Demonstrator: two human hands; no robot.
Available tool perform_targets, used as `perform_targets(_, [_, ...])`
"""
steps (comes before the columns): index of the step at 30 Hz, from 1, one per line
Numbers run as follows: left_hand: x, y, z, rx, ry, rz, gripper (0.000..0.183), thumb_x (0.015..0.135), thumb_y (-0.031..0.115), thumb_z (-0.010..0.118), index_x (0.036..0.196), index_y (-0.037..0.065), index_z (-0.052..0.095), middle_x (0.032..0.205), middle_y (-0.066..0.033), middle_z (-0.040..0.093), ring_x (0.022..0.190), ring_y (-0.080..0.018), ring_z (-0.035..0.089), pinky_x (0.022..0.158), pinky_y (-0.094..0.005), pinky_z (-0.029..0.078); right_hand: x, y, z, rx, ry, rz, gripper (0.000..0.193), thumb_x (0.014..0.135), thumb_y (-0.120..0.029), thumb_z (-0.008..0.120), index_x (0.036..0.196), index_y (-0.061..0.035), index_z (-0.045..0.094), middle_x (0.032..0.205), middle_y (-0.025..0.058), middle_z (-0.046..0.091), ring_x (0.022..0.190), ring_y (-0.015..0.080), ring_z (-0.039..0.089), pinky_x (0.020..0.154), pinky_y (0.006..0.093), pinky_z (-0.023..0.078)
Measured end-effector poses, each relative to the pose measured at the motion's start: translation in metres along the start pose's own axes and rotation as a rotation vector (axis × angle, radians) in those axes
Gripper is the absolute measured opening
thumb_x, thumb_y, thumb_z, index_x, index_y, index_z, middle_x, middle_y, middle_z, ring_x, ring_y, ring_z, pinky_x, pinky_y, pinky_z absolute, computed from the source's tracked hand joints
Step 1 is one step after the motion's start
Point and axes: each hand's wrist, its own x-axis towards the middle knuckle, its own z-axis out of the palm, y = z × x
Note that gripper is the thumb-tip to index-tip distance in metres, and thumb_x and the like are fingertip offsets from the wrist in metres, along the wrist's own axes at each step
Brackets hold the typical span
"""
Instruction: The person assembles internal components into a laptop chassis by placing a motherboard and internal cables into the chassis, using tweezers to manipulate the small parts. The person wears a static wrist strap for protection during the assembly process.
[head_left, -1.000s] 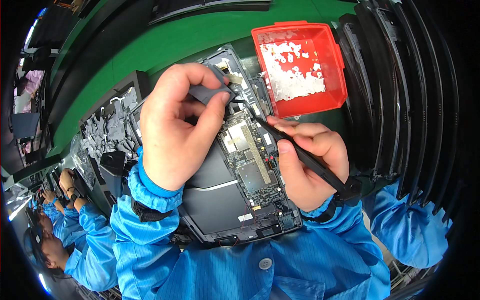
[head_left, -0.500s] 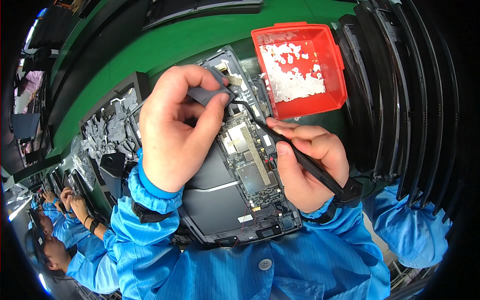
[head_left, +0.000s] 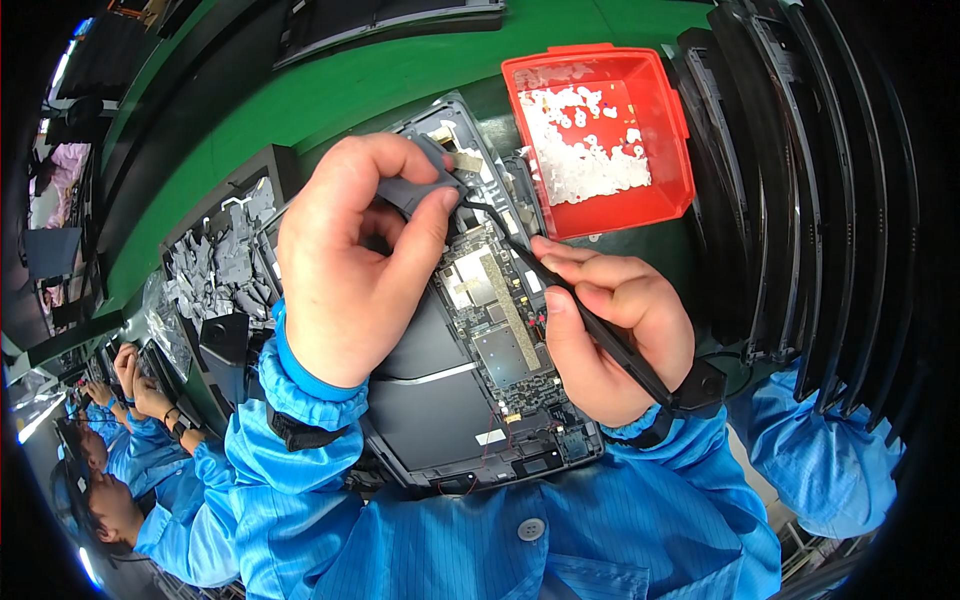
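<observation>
An opened tablet-like device (head_left: 425, 425) lies in front of me, its circuit board (head_left: 500, 320) bare on the right side and dark flat panels on the left. My left hand (head_left: 350, 250) pinches a small dark grey sheet-like piece (head_left: 408, 192) over the device's upper part. Black tweezers (head_left: 605, 335) with a bent tip are gripped in my right hand (head_left: 630, 330). Their tip meets the lower right edge of the grey piece, beside my left thumb; whether it grips the piece I cannot tell.
A red bin (head_left: 665, 195) with small white pieces stands beyond my right hand. Dark curved panels (head_left: 790, 190) are racked at the far right. To the left sits a black tray (head_left: 270, 165) of grey pieces. Co-workers in blue (head_left: 190, 500) sit farther left on the green bench (head_left: 400, 65).
My right hand and the tweezers have shifted very slightly left. The grey piece has tilted a little in my left hand. A co-worker's hands at the left have moved.
</observation>
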Motion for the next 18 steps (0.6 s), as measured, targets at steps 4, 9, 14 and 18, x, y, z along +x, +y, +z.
perform_targets(4, [-0.0014, -0.0014, -0.0013, 0.021, -0.011, -0.023, 0.022, 0.079, -0.008, 0.059, 0.096, 0.001, 0.049, 0.097, -0.0061, 0.056, 0.09, -0.0095, 0.057, 0.066, -0.018, 0.046, 0.0005, 0.001, 0.0012, -0.079, -0.001, -0.067, 0.025, 0.067, 0.011, 0.068, 0.077, 0.0007, 0.047, 0.079, 0.0157, 0.06, 0.081, 0.0299, 0.066, 0.068, 0.0346, 0.055])
perform_targets(9, [0.0014, -0.0071, 0.006, -0.062, 0.092, 0.042, 0.018, 0.072, -0.006, 0.064, 0.086, 0.0, 0.054, 0.083, -0.0038, 0.059, 0.057, -0.0039, 0.05, 0.045, -0.0164, 0.04, 0.0015, 0.0013, 0.0006, -0.088, 0.006, -0.088, 0.025, 0.066, 0.011, 0.068, 0.076, 0.0008, 0.048, 0.078, 0.0157, 0.06, 0.08, 0.0301, 0.066, 0.067, 0.0342, 0.055])
perform_targets(14, [-0.0001, -0.0016, -0.0011, -0.009, -0.039, -0.076, 0.023, 0.079, -0.008, 0.06, 0.098, 0.0, 0.049, 0.098, -0.0068, 0.057, 0.083, -0.0065, 0.055, 0.066, -0.0171, 0.046, 0.0031, 0.0005, 0.0004, -0.078, 0.002, -0.091, 0.025, 0.066, 0.011, 0.068, 0.076, 0.0007, 0.048, 0.077, 0.0158, 0.06, 0.08, 0.0303, 0.066, 0.067, 0.0344, 0.055])
perform_targets(18, [0.0005, -0.0001, -0.0016, 0.031, -0.046, -0.072, 0.023, 0.079, -0.007, 0.061, 0.097, 0.0, 0.049, 0.097, -0.0061, 0.057, 0.083, -0.0063, 0.055, 0.066, -0.017, 0.046, 0.0027, 0.0001, 0.0006, -0.053, -0.006, -0.062, 0.025, 0.067, 0.011, 0.067, 0.077, 0.0008, 0.047, 0.078, 0.0158, 0.06, 0.081, 0.0307, 0.066, 0.067, 0.0352, 0.055])
